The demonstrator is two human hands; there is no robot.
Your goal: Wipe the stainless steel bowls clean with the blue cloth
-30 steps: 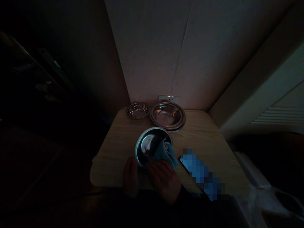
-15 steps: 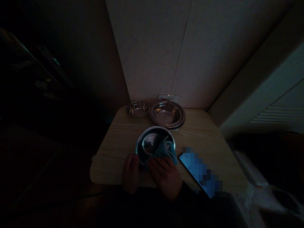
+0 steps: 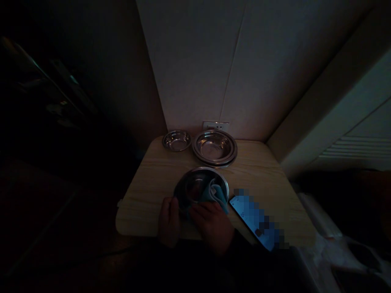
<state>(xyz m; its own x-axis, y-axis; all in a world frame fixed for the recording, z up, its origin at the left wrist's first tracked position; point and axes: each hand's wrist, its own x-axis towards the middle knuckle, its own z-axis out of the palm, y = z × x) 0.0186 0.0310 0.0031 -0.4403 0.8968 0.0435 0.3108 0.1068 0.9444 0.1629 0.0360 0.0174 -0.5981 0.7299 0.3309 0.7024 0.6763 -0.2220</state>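
Note:
A shiny metal bowl (image 3: pixel 190 179) is at the near side of the small wooden table, slightly tilted. My left hand (image 3: pixel 169 221) is closed on its near left rim. My right hand (image 3: pixel 212 226) presses a blue-green cloth (image 3: pixel 216 193) against the near inside of the bowl, with the loose folds of the cloth lying up the bowl's right side. The fingertips of my right hand are partly lost in the dark.
At the back of the table (image 3: pixel 146 183) stand a small metal bowl (image 3: pixel 177 141) and a stack of wider metal bowls (image 3: pixel 214 148). A lit phone (image 3: pixel 255 221) lies on the right. Behind is a wall with a socket (image 3: pixel 216 125).
The bowl has tipped and shifted slightly to the right, its inside now darker. The cloth has folded over more on the right. Both hands stay in nearly the same place.

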